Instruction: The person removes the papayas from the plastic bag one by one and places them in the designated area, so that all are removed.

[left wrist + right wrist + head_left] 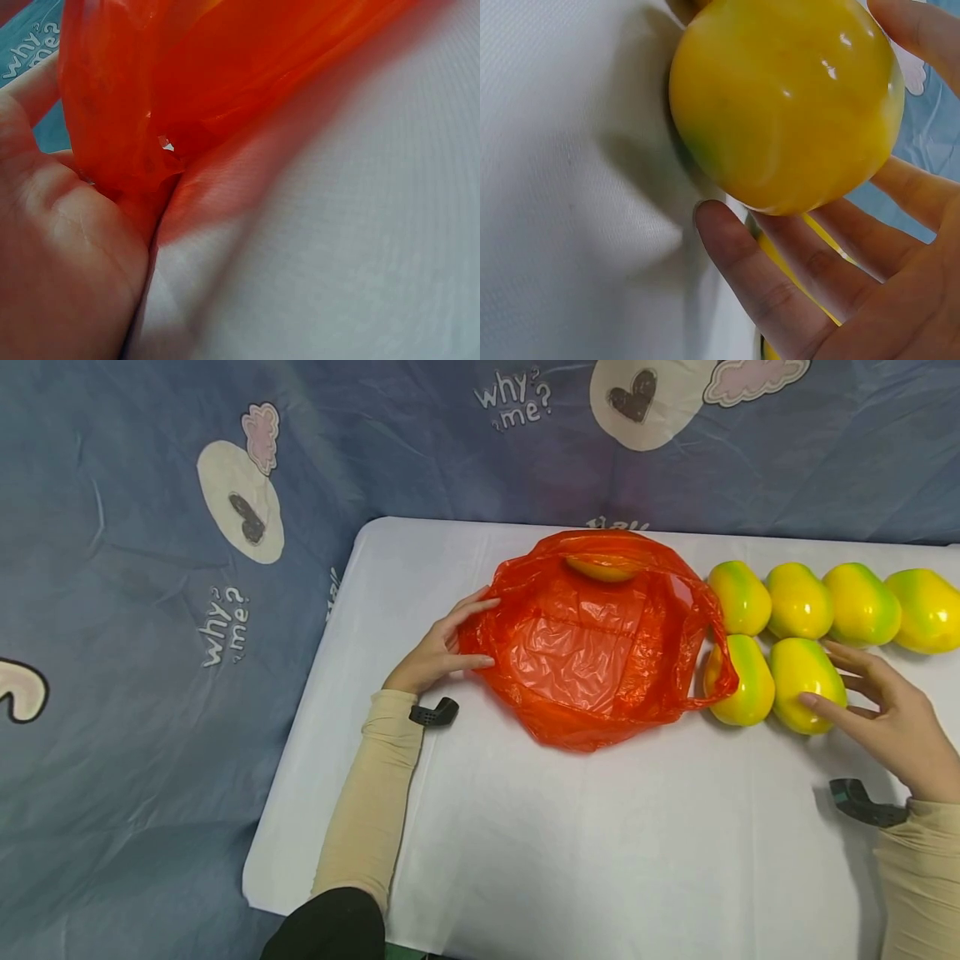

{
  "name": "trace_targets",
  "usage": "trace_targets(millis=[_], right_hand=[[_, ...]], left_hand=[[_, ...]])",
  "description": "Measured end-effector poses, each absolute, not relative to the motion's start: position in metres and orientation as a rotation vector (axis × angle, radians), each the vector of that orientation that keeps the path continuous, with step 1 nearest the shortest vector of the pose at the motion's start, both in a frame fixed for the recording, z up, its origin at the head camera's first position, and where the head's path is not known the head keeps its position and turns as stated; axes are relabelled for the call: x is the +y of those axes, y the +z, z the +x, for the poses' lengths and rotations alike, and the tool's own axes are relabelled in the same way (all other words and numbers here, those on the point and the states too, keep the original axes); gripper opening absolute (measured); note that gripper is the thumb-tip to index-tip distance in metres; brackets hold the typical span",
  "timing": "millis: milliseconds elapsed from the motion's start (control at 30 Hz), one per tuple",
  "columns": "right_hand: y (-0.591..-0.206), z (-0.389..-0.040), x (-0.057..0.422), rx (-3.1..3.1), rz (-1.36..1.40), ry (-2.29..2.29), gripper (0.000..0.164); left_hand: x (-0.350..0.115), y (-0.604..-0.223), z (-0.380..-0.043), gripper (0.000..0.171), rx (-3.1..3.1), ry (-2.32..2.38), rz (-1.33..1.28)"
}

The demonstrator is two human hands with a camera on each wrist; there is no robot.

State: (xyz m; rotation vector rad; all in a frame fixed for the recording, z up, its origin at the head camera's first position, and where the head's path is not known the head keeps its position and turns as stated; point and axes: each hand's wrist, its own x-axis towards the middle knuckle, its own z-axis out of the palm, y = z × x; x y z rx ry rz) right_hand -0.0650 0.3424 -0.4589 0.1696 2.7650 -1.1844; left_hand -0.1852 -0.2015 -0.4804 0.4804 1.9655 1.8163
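Observation:
An orange-red plastic bag [577, 643] lies with its mouth spread wide, and a yellow fruit [602, 569] shows under its far rim. My left hand [433, 652] is at the bag's left edge, thumb and fingers apart and straight against the film. In the left wrist view the bag [127, 97] runs down to the palm. My right hand [896, 714] holds a yellow-green mango [807, 683] that sits on the table, thumb on the near side and fingers on the far side. The right wrist view shows its little finger off the mango [787, 105].
Another mango [742, 683] sits left of the held one, partly behind the bag's handle [718, 652]. Several more mangoes [861, 603] form a row behind on the white table [600, 843]. A blue patterned cloth [420, 452] hangs behind and to the left.

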Motion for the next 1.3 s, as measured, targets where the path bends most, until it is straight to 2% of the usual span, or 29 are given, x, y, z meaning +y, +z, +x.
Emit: trace_targets(millis=[600,867,1300], right_hand=[[-0.445,-0.062,0.343,2.895,0.208,-1.552,0.076],[-0.43,-0.068,0.328,2.97,0.175,-1.51,0.073],[-0.396,-0.08,0.302,2.971,-0.054,-1.445,0.074]], left_hand=[[-0.199,-0.48,-0.186,0.077,1.955,1.817,0.47],[-0.202,-0.48,-0.185,0.077,1.961,1.818,0.458],[-0.202,-0.482,-0.187,0.075,1.951,1.826,0.478]])
